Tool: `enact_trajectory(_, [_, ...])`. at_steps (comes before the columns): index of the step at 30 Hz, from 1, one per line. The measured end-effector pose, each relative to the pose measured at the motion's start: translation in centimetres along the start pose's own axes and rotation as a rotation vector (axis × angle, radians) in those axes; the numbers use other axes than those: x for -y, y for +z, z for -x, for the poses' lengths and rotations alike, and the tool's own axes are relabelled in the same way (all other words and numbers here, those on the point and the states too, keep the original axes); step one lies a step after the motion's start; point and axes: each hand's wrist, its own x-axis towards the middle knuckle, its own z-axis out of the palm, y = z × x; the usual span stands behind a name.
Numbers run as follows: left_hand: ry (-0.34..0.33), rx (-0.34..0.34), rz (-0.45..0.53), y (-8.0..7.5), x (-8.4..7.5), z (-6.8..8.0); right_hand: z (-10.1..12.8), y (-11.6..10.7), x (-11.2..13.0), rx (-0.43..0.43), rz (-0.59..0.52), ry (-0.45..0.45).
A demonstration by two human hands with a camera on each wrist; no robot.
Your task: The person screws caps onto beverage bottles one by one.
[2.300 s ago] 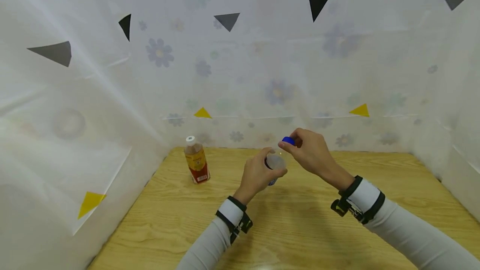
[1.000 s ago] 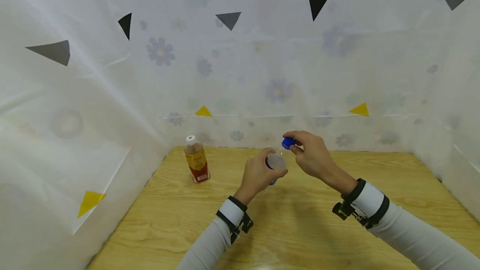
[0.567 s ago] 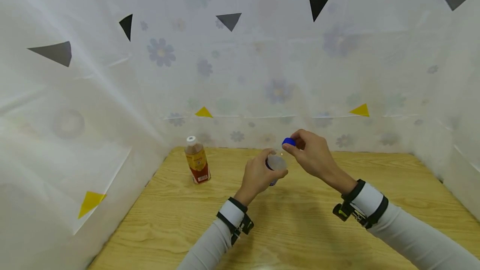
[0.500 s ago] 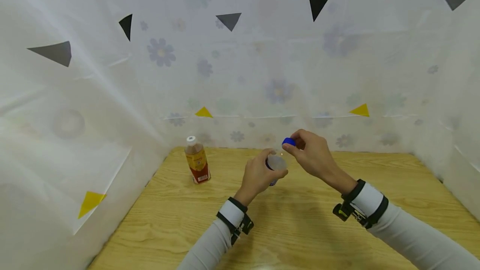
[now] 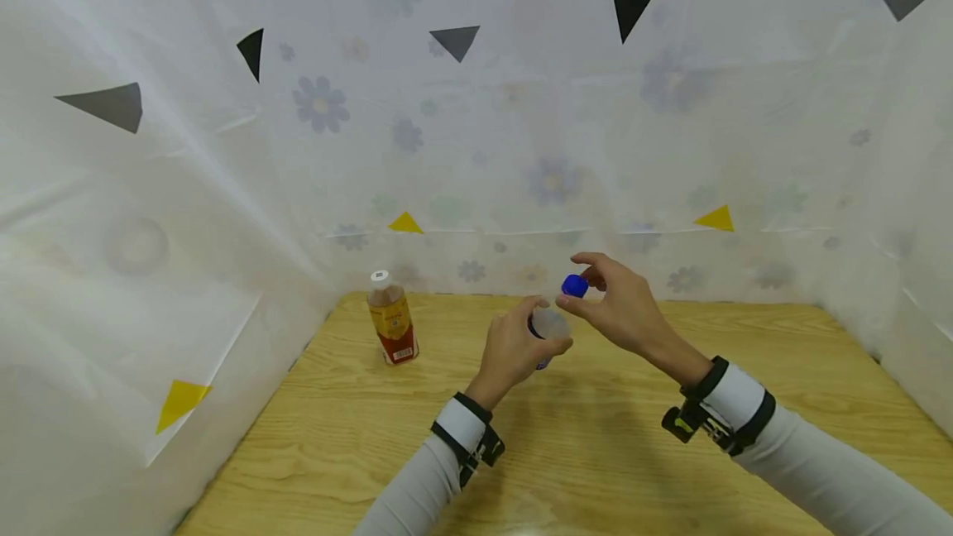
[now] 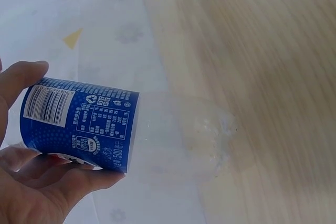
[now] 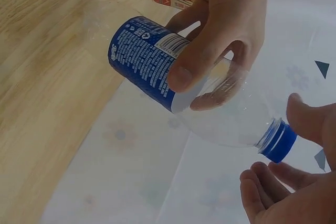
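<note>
A clear plastic bottle [image 5: 551, 323] with a blue label [image 6: 79, 124] leans over the table, its neck up towards my right hand. My left hand [image 5: 512, 346] grips it round the label and upper body, thumb on one side and fingers on the other. On the bottle's neck sits a blue cap [image 7: 281, 142]. Around this cap my right hand [image 5: 624, 304] holds its fingers spread, the thumb [image 7: 304, 119] on one side and the other fingertips beneath, with gaps showing in the right wrist view. No liquid shows in the bottle.
A drink bottle [image 5: 391, 321] with a white cap, yellow-and-red label and brown contents stands upright at the back left of the wooden table [image 5: 335, 437]. White flowered sheeting [image 5: 476, 147] with dark and yellow triangles encloses the back and sides.
My right fingers have shifted round the blue cap between pinches and now stand spread from it, the index finger raised. My left hand and the bottle have barely moved.
</note>
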Motion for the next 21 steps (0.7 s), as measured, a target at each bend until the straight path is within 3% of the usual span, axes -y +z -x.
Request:
enact_trajectory(5, [0.000, -0.009, -0.013, 0.00, -0.01, -0.07, -0.05, -0.34, 0.38, 0.023, -0.008, -0.041])
enact_trajectory(14, [-0.003, -0.012, -0.011, -0.10, -0.07, -0.13, 0.09, -0.54, 0.93, 0.076, -0.051, -0.019])
enact_trajectory(21, [0.002, -0.011, -0.002, -0.07, -0.01, -0.09, 0.07, -0.24, 0.65, 0.062, -0.067, -0.022])
